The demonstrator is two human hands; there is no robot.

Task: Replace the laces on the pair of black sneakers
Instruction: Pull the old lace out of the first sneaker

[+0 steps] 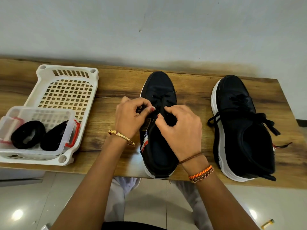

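Sneakers, two of them, black with white soles, stand side by side on the wooden worktop (191, 77), toes toward the wall. Over the left sneaker (159, 87) both hands are busy at the eyelets: the left hand (131, 117) pinches the black lace (163, 101) between thumb and curled fingers, and the right hand (181, 128), fingers curled too, pinches the lace just beside it, above the tongue. A small brown label on that tongue sits under the hands; its writing cannot be read. The right sneaker (240, 130) stands apart, untouched, its black lace (216, 117) loosened and trailing over both sides. At the left of the worktop lies a white plastic basket (68, 73), and inside it one clear box (69, 113) with red clips, holding two coiled black laces (27, 134).
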